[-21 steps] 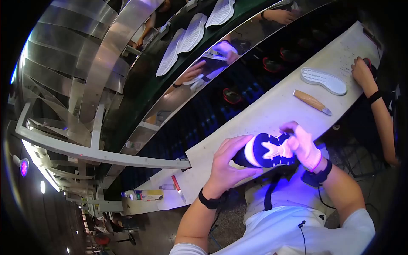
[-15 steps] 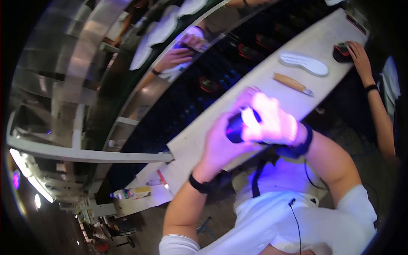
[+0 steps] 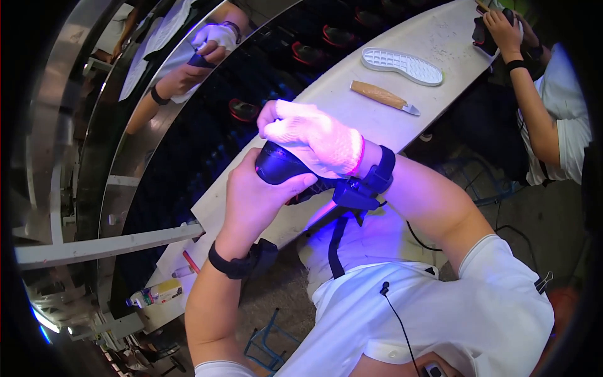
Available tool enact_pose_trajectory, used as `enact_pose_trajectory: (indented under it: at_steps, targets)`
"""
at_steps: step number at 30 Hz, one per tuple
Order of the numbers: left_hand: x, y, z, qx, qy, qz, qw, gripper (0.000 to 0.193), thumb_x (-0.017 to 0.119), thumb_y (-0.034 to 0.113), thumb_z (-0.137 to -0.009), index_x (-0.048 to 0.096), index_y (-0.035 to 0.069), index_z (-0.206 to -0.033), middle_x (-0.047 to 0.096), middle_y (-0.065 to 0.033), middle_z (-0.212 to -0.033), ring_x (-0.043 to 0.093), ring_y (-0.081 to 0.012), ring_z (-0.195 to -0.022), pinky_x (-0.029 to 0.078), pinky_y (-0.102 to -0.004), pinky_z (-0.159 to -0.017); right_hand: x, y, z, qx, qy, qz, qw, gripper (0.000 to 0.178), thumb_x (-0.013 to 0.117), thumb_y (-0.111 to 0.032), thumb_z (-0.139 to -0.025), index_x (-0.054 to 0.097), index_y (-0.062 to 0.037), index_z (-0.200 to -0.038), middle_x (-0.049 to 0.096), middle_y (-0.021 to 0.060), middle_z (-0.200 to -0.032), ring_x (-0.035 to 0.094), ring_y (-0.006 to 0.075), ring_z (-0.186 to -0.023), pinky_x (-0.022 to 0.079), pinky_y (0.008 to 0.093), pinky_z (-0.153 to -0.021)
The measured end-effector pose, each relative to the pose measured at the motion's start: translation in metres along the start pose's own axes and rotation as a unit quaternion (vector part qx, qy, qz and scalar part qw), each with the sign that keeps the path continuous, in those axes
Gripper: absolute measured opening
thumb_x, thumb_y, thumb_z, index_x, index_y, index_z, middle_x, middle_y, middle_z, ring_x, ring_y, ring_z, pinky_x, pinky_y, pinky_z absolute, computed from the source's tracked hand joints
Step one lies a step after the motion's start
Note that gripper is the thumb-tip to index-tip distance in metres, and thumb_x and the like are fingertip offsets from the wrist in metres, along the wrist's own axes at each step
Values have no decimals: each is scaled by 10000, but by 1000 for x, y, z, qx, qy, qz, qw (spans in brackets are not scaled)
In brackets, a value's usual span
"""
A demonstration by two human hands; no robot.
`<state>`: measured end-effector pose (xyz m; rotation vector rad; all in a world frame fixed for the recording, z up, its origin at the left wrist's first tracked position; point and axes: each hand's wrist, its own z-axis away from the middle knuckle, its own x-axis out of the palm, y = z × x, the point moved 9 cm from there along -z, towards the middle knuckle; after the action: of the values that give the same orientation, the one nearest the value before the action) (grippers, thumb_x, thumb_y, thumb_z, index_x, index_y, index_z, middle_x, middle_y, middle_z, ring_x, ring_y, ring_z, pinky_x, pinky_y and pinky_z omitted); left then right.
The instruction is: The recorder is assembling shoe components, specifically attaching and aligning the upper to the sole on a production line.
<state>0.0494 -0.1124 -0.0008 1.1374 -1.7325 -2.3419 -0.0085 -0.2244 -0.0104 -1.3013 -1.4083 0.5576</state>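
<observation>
Bench, long and white, running slantwise from lower left to upper right. Along its far side, shiny metal panel, with hands mirrored in it. At upper right, co-worker in white shirt, with one hand on dark piece with some red.

Nearer, over the near part of the bench, right hand in white glove, laid across the top of dark shoe. Fingers of it bent and close together, tips uncovered; not possible to tell if clamped on the shoe or only resting. Left hand, bare, clamped around the shoe from below left, with thumb along the lower side. Shoe up off the bench, between both hands, its dark rounded end in view, under violet light.

Beyond the gloved hand, flat on the bench, white sole; just beside it, wooden-handled knife, blade toward the right. At lower left end, bottle lying on its side, and thin red stick near it.
</observation>
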Motion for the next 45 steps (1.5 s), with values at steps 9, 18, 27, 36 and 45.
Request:
enact_pose_trajectory:
  at_steps: [9, 18, 27, 36, 45]
  targets:
    - [42, 65, -10, 160, -20, -267, 950, 830, 959, 605, -707, 660, -55, -1111, 749, -191, -778, 772, -374, -704, 614, -436, -636, -38, -39, 39, -50, 20, 182, 982, 219, 556, -224, -1005, 629, -29, -1076, 592, 60, -1097, 559, 171, -1011, 462, 319, -939]
    - [86, 110, 46, 388, -3, -340, 857, 713, 916, 578, -765, 602, -15, -1008, 595, -64, -675, 632, -218, -492, 503, -346, -452, -36, -57, 109, 2, 0, 143, 990, 648, 452, -506, -1126, 633, 64, -1373, 697, 202, -1355, 515, 351, -1486, 305, 516, -1288]
    - [35, 12, 89, 35, -168, 224, 959, 1064, 1033, 373, -705, 466, 121, -1570, 238, -230, -1731, 238, -444, -1617, 384, -504, -1254, -3, -14, 156, -62, 34, 584, 808, 1116, 857, -427, -790, 328, 94, -1622, 489, 330, -1579, 532, 509, -1420, 428, 579, -1204]
    - [-79, -11, 130, 60, 260, 103, 958, 506, 938, 148, -767, 645, 82, -1173, 608, -53, -1183, 579, -198, -1133, 448, -354, -1056, -78, 5, 108, -93, 116, 535, 832, 712, 759, -417, -928, 581, 41, -1442, 688, 280, -1301, 669, 457, -1162, 511, 537, -1011]
    - [-372, 263, 9, 408, 540, -400, 618, 455, 856, 153, -893, 664, 68, -1297, 650, -141, -1311, 620, -296, -1243, 468, -413, -1116, -144, 5, 104, -68, 227, 659, 713, 331, 794, -184, -886, 688, -11, -1148, 687, 216, -1217, 645, 421, -1182, 494, 520, -1005]
